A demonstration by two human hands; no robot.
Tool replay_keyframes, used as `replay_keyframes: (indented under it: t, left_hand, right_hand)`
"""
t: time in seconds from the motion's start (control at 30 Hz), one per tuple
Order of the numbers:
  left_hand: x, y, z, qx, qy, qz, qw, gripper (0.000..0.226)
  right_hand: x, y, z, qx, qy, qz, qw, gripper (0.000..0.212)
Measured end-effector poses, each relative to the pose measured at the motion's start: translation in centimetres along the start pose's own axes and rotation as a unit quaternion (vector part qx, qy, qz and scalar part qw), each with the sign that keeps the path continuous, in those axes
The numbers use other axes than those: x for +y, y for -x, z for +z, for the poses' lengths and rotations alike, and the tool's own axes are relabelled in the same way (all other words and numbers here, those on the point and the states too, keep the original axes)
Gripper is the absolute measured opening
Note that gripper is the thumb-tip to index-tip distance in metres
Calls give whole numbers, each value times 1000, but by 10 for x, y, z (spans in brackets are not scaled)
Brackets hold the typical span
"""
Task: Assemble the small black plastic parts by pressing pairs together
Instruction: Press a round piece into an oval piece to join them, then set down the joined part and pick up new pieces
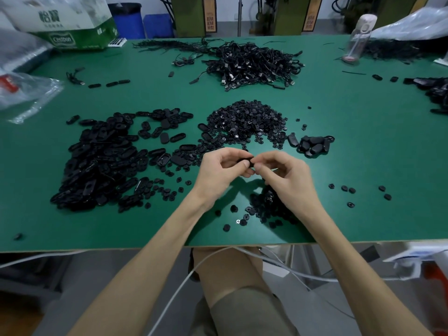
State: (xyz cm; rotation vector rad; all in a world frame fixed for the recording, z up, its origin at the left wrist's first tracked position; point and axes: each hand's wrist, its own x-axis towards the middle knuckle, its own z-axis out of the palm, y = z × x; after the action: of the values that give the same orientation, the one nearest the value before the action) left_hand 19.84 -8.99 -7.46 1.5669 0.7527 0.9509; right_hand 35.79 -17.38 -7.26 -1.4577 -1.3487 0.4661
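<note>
Above the middle of the green table (339, 146), my left hand (223, 169) and my right hand (283, 175) meet, fingers curled, pinching a small black plastic part (245, 159) between them. The fingers hide most of it. A heap of oval black shells (101, 161) lies to the left. A mound of small round black pieces (247, 120) sits just beyond my hands. More small round pieces (264, 204) lie under my right wrist. A small cluster of oval black parts (314, 144) rests to the right.
A tangle of black cables (252, 63) fills the far centre. A green-and-white carton (70, 23) and clear plastic bags (21, 90) stand at the left. A clear bottle (356, 40) stands far right. White cables (218, 267) hang below the table's near edge.
</note>
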Motion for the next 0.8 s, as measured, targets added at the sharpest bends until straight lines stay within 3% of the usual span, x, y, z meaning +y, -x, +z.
replay_keyframes:
  t: [0.27, 0.37, 0.47, 0.53, 0.63, 0.73, 0.8]
  left_hand:
    - [3, 0, 0, -11, -1, -15, 1000, 19]
    - [8, -3, -4, 10, -67, 4, 998, 20]
    - [15, -9, -32, 89, -175, 11, 981, 21]
    - [19, -14, -62, 144, -282, -2, 949, 30]
    - [19, -17, -112, 193, -460, -44, 866, 40]
    - [13, -16, -154, 191, -609, -107, 762, 36]
    - [9, -13, -169, 170, -649, -132, 729, 27]
  right_hand:
    - [-3, 1, -3, 12, -16, 27, 999, 19]
    - [-1, -1, -6, 78, -60, 49, 994, 26]
    - [3, -4, -10, 133, -116, 96, 980, 51]
    - [7, -6, -10, 131, -172, 133, 967, 71]
    - [10, -7, -7, 103, -194, 154, 963, 84]
    - [10, -7, -6, 92, -163, 147, 971, 75]
    - [9, -7, -6, 86, -130, 132, 979, 64]
